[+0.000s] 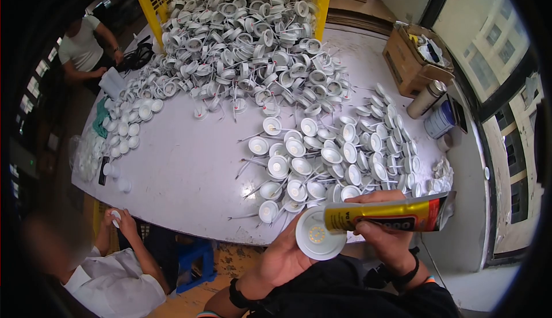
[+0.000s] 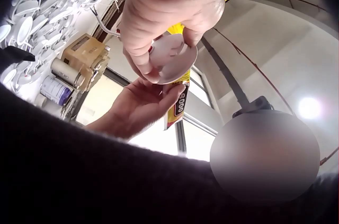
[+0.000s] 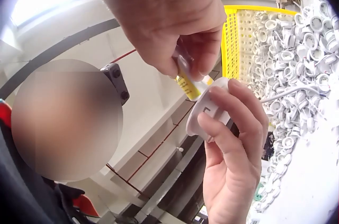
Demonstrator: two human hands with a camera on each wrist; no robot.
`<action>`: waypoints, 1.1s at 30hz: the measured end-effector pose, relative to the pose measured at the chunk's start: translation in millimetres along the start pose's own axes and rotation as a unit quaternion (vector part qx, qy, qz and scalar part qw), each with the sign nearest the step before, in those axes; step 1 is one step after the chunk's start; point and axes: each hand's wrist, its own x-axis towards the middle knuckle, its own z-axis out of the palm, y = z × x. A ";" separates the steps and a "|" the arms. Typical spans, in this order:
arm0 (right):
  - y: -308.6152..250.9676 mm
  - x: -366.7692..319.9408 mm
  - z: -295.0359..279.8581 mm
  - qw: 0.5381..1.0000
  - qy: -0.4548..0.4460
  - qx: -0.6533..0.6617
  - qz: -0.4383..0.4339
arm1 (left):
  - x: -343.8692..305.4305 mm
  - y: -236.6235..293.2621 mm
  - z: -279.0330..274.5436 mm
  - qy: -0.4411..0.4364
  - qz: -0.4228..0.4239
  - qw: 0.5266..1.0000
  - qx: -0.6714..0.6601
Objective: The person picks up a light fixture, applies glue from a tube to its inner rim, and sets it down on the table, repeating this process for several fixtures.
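Note:
A round white lamp housing [image 1: 319, 244] with a ring of small yellow LEDs faces up near the table's front edge. My left hand [image 1: 282, 263] grips it by the rim from the left and below; in the left wrist view, its fingers curl round the housing [image 2: 172, 60]. My right hand [image 1: 386, 240] holds a yellow, black and red tube [image 1: 391, 214] level, its narrow end over the housing. From the right wrist view, the tube [image 3: 187, 87] reaches the housing's face; whether it touches cannot be told.
Many finished-looking white lamps [image 1: 330, 156] lie right of centre on the table [image 1: 184, 168]. Behind them a large heap of white rings [image 1: 241, 48] spills from a yellow crate [image 1: 322, 7]. A carton [image 1: 402, 59], a flask [image 1: 425, 99] and a tin stand at right. Two people are at left.

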 end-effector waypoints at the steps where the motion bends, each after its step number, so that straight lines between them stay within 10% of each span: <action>1: 0.6 0.3 0.7 1.000 -0.001 0.000 0.000 | 0.0 0.2 0.3 -0.003 0.001 1.000 0.001; 26: -20.3 11.2 -14.1 0.958 -0.082 -0.257 -0.099 | 0.5 14.0 -2.2 0.060 0.052 0.996 0.047; 33: -34.5 13.4 -9.0 0.976 -0.149 -0.039 0.152 | 5.5 16.5 0.0 0.057 0.095 0.987 0.116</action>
